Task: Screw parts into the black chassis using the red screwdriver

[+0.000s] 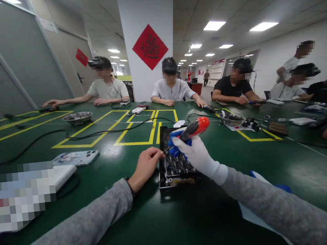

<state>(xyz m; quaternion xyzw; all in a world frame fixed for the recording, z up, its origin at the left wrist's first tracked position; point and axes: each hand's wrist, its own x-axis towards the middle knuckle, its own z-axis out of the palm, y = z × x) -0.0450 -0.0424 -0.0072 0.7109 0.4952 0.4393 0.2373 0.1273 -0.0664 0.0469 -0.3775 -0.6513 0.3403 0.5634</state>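
Observation:
My right hand (198,156), in a white glove with blue fingertips, is closed around a screwdriver (195,128) with a red and dark grey handle. Its thin shaft slants down to the left, toward the fingers of my bare left hand (147,166). Those fingers are pinched together at the left edge of a black electronic device (177,167), close to the screwdriver's tip. Whatever lies between them is too small to make out. The device rests flat on the green table, with its dark, ribbed inside exposed and partly covered by my right hand.
A phone (76,158) lies left of my left hand. Metal bowls stand farther off, one at left (77,118) and one at right (232,119). A black cable (117,131) crosses behind the device. A blue and white glove (258,210) lies under my right forearm. Several people sit around the table.

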